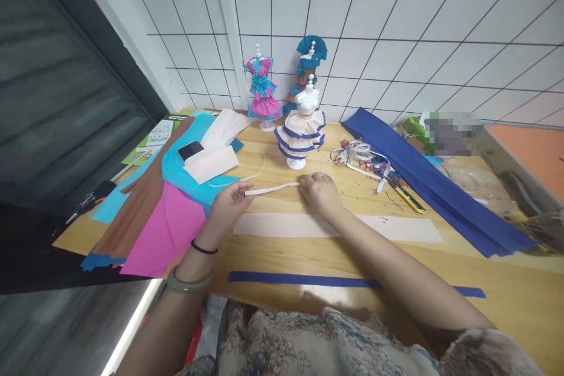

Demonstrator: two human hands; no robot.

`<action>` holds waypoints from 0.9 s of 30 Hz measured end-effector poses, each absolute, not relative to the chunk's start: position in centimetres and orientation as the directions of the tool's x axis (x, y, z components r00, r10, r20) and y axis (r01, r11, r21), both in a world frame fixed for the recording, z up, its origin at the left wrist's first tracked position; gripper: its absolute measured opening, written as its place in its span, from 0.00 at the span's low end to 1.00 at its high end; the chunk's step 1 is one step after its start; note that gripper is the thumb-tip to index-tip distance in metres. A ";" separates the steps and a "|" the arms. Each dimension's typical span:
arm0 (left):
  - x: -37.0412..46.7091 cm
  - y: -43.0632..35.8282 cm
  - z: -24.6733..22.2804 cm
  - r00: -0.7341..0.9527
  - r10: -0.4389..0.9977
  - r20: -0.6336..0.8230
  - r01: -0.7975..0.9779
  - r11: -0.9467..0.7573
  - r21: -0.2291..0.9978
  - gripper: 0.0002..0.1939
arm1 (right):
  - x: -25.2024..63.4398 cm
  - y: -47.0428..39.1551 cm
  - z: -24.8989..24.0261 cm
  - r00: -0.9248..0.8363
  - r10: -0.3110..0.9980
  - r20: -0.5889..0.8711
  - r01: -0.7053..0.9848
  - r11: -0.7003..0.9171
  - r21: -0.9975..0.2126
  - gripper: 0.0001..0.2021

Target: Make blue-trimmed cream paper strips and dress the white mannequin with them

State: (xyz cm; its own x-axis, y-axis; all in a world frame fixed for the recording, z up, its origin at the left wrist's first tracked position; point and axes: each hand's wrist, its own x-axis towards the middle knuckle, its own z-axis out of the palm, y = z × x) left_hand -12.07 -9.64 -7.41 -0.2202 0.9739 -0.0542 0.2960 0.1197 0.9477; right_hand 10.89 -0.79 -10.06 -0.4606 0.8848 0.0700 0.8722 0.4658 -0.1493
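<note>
A narrow white tape strip [273, 189] stretches between my hands above the table. My left hand [233, 200] pinches its left end between thumb and fingers. My right hand [319, 192] is closed around a tape roll [323, 176], whose rim shows just past the fingers; the strip runs to this hand. Under and beside my right wrist lies a long cream paper strip [282, 225], flat on the table. Closer to my body is a thin dark blue paper strip [304, 279], partly covered by my right forearm. A small mannequin in a cream ruffled skirt with blue edging [302, 136] stands beyond my hands.
Behind stand a mannequin in pink and turquoise [264, 93] and a teal one [312, 50]. Coloured paper sheets [170, 229] and a dark phone [191, 151] are left. Right lie tangled ribbons [359, 153], a yellow cutter knife [408, 195] and a folded blue sheet [423, 182].
</note>
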 end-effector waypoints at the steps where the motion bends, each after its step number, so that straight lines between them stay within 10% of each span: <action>1: -12.1 -9.8 -7.4 -0.227 0.973 -0.032 0.346 0.111 0.932 0.19 | 10.8 -0.7 -10.3 -0.472 0.880 0.062 0.867 0.475 -0.147 0.14; 11: -11.6 -12.0 -7.0 -0.317 0.935 0.162 0.642 0.085 0.762 0.17 | 14.5 -4.2 -5.0 -0.539 0.827 0.161 0.830 0.554 -0.068 0.13; 27: -10.0 -15.2 -7.2 -0.360 0.929 0.082 0.671 0.197 0.715 0.15 | 15.9 -16.1 -1.5 -0.730 0.635 0.252 0.621 0.771 -0.143 0.15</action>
State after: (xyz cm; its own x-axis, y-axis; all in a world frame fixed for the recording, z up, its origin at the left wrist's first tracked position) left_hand -9.95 -15.20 -7.23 -0.3599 0.9294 0.0816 0.6708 0.1970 0.7150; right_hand 15.85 -16.09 -1.48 -0.7303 0.6347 0.2525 0.6206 0.7710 -0.1432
